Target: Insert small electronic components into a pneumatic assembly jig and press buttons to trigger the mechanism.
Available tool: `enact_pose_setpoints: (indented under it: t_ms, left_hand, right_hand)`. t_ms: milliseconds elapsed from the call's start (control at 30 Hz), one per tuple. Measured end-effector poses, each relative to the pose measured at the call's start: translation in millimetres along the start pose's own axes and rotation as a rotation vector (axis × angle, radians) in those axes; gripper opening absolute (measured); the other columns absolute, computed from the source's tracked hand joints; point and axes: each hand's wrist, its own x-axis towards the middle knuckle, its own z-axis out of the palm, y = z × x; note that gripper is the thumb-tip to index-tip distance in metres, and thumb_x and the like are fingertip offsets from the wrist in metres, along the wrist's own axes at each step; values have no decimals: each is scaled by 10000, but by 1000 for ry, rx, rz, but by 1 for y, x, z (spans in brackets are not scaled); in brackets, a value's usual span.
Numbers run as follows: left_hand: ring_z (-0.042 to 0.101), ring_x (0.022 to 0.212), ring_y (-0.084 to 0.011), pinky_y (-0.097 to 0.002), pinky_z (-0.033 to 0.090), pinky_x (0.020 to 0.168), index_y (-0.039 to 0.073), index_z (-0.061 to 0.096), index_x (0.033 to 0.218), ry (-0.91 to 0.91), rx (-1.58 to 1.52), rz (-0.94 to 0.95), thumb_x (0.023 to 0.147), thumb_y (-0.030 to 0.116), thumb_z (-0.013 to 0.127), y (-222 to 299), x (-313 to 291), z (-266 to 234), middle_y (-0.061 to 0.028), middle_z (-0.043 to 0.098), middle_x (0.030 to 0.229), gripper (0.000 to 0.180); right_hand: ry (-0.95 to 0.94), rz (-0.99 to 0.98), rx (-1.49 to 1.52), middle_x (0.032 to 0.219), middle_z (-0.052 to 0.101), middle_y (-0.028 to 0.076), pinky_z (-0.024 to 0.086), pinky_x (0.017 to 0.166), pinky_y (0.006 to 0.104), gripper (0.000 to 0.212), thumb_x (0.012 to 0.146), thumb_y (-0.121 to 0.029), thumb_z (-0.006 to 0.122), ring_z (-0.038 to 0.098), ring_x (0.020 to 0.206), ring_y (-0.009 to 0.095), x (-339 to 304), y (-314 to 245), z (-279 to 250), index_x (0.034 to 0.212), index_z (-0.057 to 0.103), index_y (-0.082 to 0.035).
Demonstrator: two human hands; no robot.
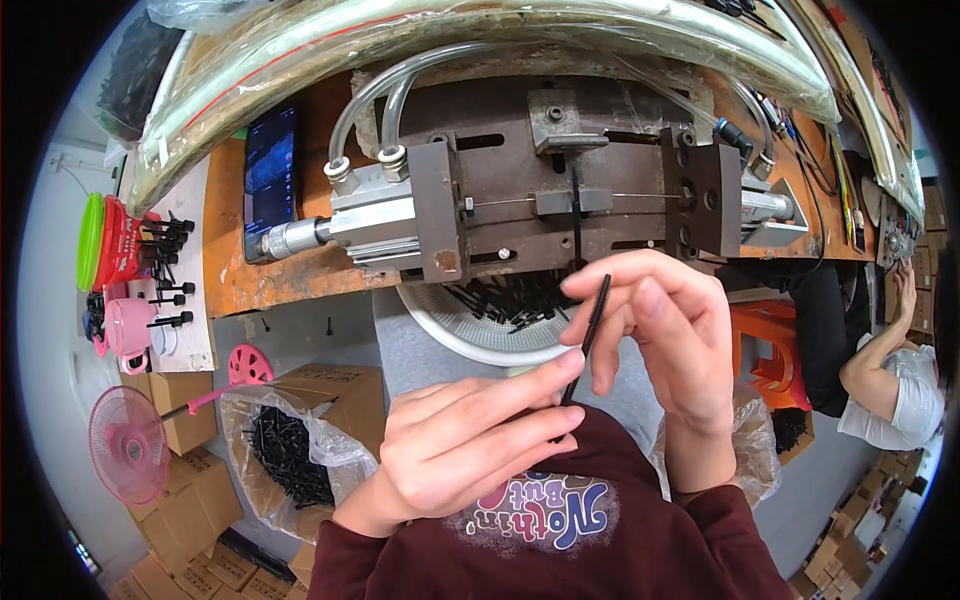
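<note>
A thin black mascara wand (597,312) with a finely ridged upper end stands tilted in front of my chest. My left hand (470,430) is closed on its lower part, pinching it between the fingers. Close behind the wand's upper end is my right hand (670,340), its fingers bent but apart and the thumb off the wand. Just beyond the hands, another thin black rod (576,225) sits upright in the middle of a dark metal fixture (510,240), between two small grey blocks. Beneath the fixture, a white basket (440,335) on my lap holds many black wands, partly hidden by my right hand.
Air cylinders (375,220) with clear hoses flank the fixture. A phone (271,170) lies on the orange bench's left. Bags of black pieces (290,455), a pink fan (127,445) and an orange stool (775,355) stand below. Another person (895,390) works far right.
</note>
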Motion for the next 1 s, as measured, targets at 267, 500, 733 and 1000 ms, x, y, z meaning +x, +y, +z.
enact_pose_setpoints:
  t_ms: [267, 500, 733, 1000]
  left_hand:
    - [719, 808, -225, -292, 599, 661, 26, 723, 939, -6, -85, 94, 633, 101, 854, 2, -4, 8, -157, 690, 1098, 342]
    - [716, 821, -222, -299, 607, 661, 18, 720, 941, 1, -62, 87, 648, 82, 844, 2, -3, 11, -149, 679, 1129, 324]
    - [713, 821, -232, -307, 607, 668, 23, 709, 974, -19, -56, 98, 645, 69, 845, 1, -3, 11, -149, 657, 1174, 359]
    - [710, 816, -230, -306, 604, 677, 26, 711, 970, -13, -90, 74, 627, 87, 860, 1, -1, 11, -145, 665, 1159, 379]
  right_hand:
    - [186, -190, 19, 748, 670, 150, 482, 482, 219, 169, 991, -114, 511, 598, 481, 115, 1, 4, -4, 958, 574, 39]
    - [84, -104, 182, 760, 670, 194, 468, 443, 220, 201, 1014, -153, 473, 599, 461, 141, -8, 6, 5, 978, 533, 35]
    - [56, -110, 170, 772, 668, 201, 479, 450, 224, 184, 1013, -135, 472, 607, 470, 147, -10, 5, 6, 983, 525, 39]
    - [66, -182, 110, 793, 668, 197, 496, 471, 229, 154, 1005, -84, 475, 624, 522, 145, -15, 8, 10, 1018, 522, 63]
